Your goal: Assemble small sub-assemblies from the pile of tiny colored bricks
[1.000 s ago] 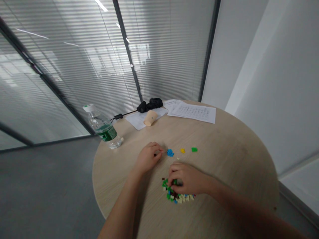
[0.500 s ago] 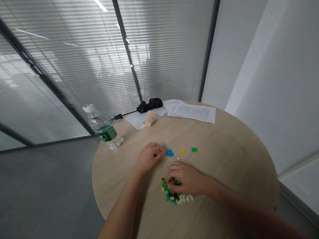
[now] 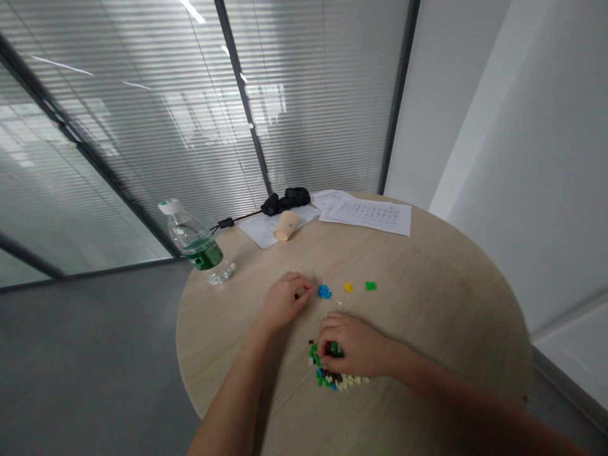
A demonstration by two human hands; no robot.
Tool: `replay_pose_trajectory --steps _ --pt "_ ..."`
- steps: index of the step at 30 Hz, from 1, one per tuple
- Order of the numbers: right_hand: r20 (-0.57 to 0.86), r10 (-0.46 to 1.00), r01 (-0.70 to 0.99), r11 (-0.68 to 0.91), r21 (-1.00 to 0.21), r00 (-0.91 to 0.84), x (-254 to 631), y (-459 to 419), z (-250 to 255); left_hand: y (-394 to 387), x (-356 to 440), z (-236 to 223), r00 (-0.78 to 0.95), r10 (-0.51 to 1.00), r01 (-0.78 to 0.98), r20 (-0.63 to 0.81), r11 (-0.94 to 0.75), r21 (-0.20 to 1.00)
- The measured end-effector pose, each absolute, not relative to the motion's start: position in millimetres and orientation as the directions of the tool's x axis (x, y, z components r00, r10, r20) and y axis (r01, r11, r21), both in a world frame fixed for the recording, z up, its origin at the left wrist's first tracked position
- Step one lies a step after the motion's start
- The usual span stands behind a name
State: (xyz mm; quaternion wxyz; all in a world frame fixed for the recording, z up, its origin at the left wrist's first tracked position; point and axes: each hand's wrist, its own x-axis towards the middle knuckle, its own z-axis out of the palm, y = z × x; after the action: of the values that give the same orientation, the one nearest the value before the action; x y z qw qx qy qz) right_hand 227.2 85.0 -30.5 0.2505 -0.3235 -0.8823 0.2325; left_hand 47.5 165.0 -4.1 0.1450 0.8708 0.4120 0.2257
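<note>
My right hand [image 3: 356, 344] is curled over a mixed pile of small toy bricks [image 3: 351, 381] in green, cream, brown and blue. Its thumb and fingertips come together among the bricks, and whatever lies between them is hidden. My left hand [image 3: 285, 297] rests farther up the table, thumb and forefinger pinched; I cannot make out what is in the pinch. Just right of those fingertips lies a small cluster of blue bricks [image 3: 324, 291]. Beyond it sit yellow bricks [image 3: 348, 287] and a green piece [image 3: 370, 285]. One cream piece [image 3: 339, 303] lies alone above my right hand.
On the round wooden table [image 3: 441, 310], a water bottle [image 3: 204, 252] stands at the left edge. Toward the back are a tipped paper cup [image 3: 286, 225], a black bundle with a cable [image 3: 289, 199] and printed sheets [image 3: 373, 214]. Blinds and a white wall rise behind.
My right hand has shifted slightly left and down within the brick pile, its fingers still among the pieces. My left hand and the sorted bricks stay in place.
</note>
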Motion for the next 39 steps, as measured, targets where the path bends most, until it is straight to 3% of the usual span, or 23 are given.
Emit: replay_pose_trajectory --steps 6,11,15,25,32,39 --pt "0.292 0.826 0.466 0.524 -0.713 -0.482 239 89 -21 161 53 -1 0.553 0.774 0.51 0.308 -0.607 0.61" --pt "0.506 0.767 0.516 0.641 -0.568 -0.394 259 101 -19 151 64 3 0.633 0.737 0.412 0.237 -0.58 0.702" --pt "0.526 0.765 0.532 0.64 -0.555 -0.372 266 108 -21 147 69 2 0.676 0.695 0.362 0.245 -0.603 0.711" --pt "0.475 0.823 0.614 0.556 -0.561 -0.311 278 114 -18 152 68 -4 0.67 0.688 0.423 0.281 -0.664 0.616" --pt "0.275 0.96 0.815 0.12 -0.567 0.049 326 133 -16 159 60 -2 0.601 0.753 0.631 0.27 -0.654 0.419" --pt "0.183 0.977 0.873 -0.006 -0.487 0.108 326 134 -20 162 59 -8 0.58 0.792 0.716 0.192 -0.608 0.343"
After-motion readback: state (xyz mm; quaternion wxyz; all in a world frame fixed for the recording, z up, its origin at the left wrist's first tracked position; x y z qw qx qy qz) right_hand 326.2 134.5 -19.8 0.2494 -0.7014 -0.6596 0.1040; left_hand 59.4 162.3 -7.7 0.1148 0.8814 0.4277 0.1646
